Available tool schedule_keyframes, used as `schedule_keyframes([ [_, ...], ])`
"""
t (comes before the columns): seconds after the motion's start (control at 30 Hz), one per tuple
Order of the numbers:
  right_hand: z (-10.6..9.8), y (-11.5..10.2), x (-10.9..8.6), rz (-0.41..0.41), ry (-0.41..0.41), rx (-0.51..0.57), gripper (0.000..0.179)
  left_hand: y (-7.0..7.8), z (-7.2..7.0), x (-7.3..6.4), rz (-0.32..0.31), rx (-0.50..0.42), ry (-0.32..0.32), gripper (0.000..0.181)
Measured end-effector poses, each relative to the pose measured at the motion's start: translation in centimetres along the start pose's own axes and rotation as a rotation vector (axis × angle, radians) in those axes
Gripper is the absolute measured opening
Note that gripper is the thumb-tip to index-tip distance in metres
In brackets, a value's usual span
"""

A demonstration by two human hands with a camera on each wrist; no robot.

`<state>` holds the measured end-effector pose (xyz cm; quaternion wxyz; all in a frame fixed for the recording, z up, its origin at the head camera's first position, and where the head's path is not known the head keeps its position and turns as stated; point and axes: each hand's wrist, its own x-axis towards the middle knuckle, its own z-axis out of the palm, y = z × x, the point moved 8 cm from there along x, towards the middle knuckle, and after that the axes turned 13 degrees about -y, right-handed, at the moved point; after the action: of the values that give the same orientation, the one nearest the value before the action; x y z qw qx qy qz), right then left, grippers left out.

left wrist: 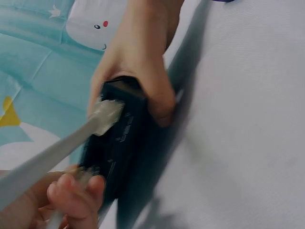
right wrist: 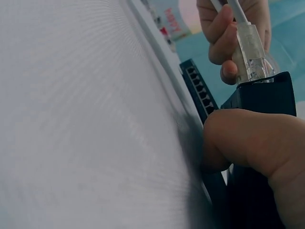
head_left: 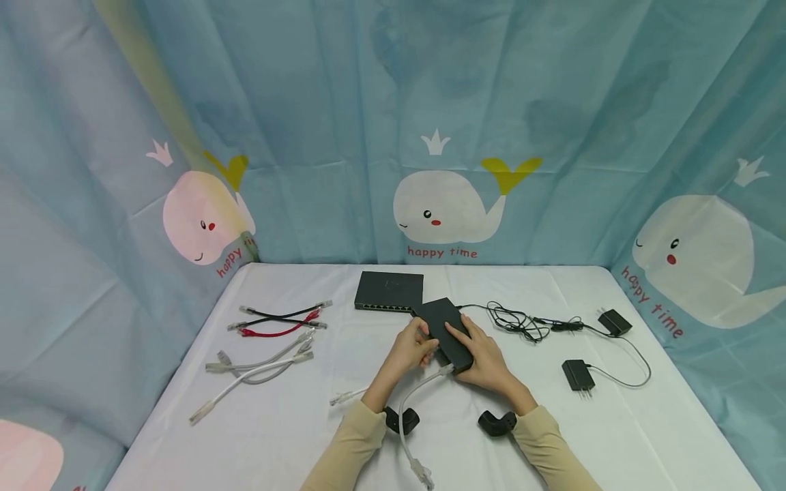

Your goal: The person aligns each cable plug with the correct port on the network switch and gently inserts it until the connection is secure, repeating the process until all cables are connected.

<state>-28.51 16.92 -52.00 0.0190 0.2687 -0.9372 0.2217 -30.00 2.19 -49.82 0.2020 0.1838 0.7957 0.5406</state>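
My right hand (head_left: pixel 488 354) grips a small black network box (head_left: pixel 443 331) by its side, holding it tilted over the table. A grey network cable (head_left: pixel 410 399) has its clear plug (left wrist: pixel 107 117) in the box's port face, and its other end hangs down toward the front. My left hand (head_left: pixel 411 346) is at the same face, its fingertips (left wrist: pixel 95 186) pinching the plug of a second, white network cable (head_left: pixel 348 395) right at a port beside the first. Fingers partly hide that plug. In the right wrist view the right thumb (right wrist: pixel 238 136) presses along the box.
Behind the box lies a black network switch (head_left: pixel 389 290) with a row of ports. Left are black and red cables (head_left: pixel 279 318) and grey and white cables (head_left: pixel 252 372). Right are a coiled black cord (head_left: pixel 518 322) and two power adapters (head_left: pixel 614 322). Black wrist-worn pieces (head_left: pixel 497 424) sit at both wrists.
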Motion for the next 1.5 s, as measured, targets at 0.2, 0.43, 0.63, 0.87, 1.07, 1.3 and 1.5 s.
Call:
schedule_keyframes([
  [0.2, -0.1, -0.1, -0.1, 0.000, 0.011, 0.009, 0.095, 0.0, 0.1, 0.0, 0.010, 0.060, 0.008, 0.021],
  [0.43, 0.0, 0.0, 0.1, 0.015, -0.007, 0.022, 0.096, 0.1, 0.0, -0.4, 0.040, 0.068, 0.016, 0.018],
  [0.63, 0.2, 0.0, 0.0, 0.002, -0.031, 0.013, 0.096, 0.1, 0.0, -0.7, 0.047, 0.156, 0.003, 0.015],
  [0.87, 0.2, 0.2, 0.0, -0.004, -0.032, 0.010, 0.096, 0.4, -0.1, -0.9, 0.034, 0.225, -0.014, 0.017],
  [1.07, 0.1, 0.2, 0.0, -0.008, -0.027, 0.001, 0.097, -0.2, -0.4, -1.2, 0.001, 0.243, -0.039, 0.019],
  [1.3, 0.0, 0.0, 0.0, -0.023, -0.013, -0.014, 0.097, -0.1, -2.0, -2.1, 0.018, 0.300, -0.013, 0.016],
  [1.5, 0.1, 0.1, 0.0, -0.024, -0.024, -0.003, 0.096, -0.1, -3.7, -2.7, 0.036, 0.347, 0.046, 0.014],
])
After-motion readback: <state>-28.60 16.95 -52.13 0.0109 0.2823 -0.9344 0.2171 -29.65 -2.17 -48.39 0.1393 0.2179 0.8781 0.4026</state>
